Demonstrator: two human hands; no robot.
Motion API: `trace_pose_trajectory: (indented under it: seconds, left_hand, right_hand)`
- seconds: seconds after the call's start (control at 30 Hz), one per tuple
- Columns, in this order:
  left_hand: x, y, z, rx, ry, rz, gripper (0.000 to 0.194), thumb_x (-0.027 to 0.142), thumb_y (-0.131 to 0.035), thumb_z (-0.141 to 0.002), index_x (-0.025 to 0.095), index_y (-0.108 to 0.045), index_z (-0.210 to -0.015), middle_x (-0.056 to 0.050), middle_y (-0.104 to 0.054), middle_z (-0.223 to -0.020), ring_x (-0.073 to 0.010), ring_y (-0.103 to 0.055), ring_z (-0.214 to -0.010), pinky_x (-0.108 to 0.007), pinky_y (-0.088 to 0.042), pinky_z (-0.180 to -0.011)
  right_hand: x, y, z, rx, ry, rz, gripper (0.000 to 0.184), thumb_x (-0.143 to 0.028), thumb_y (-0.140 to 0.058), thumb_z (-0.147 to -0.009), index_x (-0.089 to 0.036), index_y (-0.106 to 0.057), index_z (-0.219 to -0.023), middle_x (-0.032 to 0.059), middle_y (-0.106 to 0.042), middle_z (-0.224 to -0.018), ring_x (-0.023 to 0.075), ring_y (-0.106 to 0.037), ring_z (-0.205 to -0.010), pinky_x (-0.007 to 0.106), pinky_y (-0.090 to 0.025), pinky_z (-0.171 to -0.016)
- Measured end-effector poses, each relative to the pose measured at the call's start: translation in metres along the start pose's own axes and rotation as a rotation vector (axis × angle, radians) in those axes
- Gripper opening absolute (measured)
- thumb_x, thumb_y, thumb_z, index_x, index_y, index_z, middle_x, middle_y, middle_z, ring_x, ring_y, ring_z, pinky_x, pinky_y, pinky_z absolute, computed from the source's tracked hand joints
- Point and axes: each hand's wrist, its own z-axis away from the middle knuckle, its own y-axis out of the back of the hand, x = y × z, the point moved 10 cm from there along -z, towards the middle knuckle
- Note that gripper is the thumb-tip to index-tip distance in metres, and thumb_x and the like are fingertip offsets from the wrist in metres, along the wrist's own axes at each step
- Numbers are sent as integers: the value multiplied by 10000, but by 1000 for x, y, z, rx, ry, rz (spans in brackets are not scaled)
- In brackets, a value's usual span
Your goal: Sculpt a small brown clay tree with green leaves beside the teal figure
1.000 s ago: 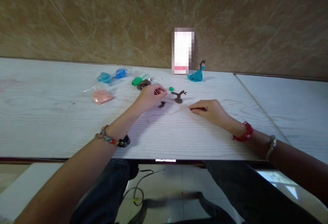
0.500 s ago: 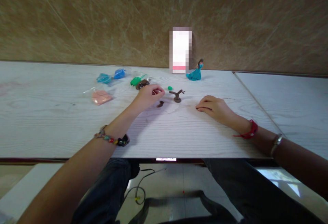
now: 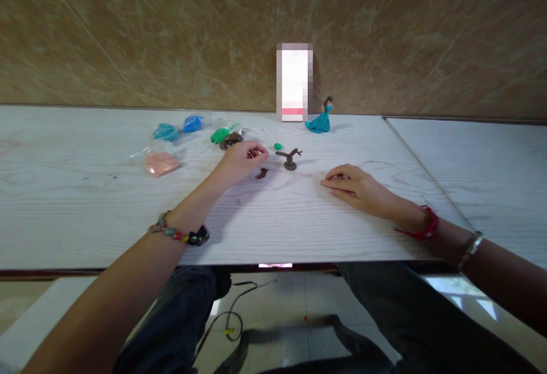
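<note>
My left hand (image 3: 243,160) rests on the white table with its fingers curled together in a pinch. What lies between them, if anything, is hidden. Just below its fingertips is a small scrap of brown clay (image 3: 262,174). To its right stands a small brown clay tree (image 3: 290,160), with a trunk on a round base and forked branches. A green clay ball (image 3: 277,146) lies behind the tree. Right of the tree, my right hand (image 3: 356,190) lies low on the tabletop, fingers stretched out and thumb apart. The surface under its fingers cannot be seen.
Bags of teal clay (image 3: 166,131), blue clay (image 3: 193,124), green clay (image 3: 220,135), brown clay (image 3: 231,141) and peach clay (image 3: 162,164) lie at the left. A blurred-out phone-like panel (image 3: 294,83) leans on the wall beside a figurine in a teal dress (image 3: 318,123).
My right hand has shifted away from the clay tree, and its pinched fingers have straightened and parted. My left hand keeps its pinch. The whole view has drifted slightly.
</note>
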Motion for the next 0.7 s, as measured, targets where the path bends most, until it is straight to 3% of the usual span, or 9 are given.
trace_pose_trajectory:
  seconds: [0.2,0.7]
  left_hand:
    - [-2,-3,-1,-20,-5,18,158,252,-547,-697,112,-614,-732,-1,-546,-600,-85,-440,-528,-214,-317,-489]
    - [-6,-5,-2,-29,-11,-14,165,251,-537,-711,114,-617,-757,-13,-563,-637,-96,-463,-563,-223,-337,-516]
  right_hand:
    - [-3,-3,1,-13,-7,108,297,-288,-427,-864,-174,-607,-1071,109,-575,-1075,210,-522,-941,379,-422,-781]
    - [-3,-2,2,-12,-21,96,302,-301,-447,-851,-192,-603,-1084,109,-549,-1110,210,-513,-952,376,-422,-791]
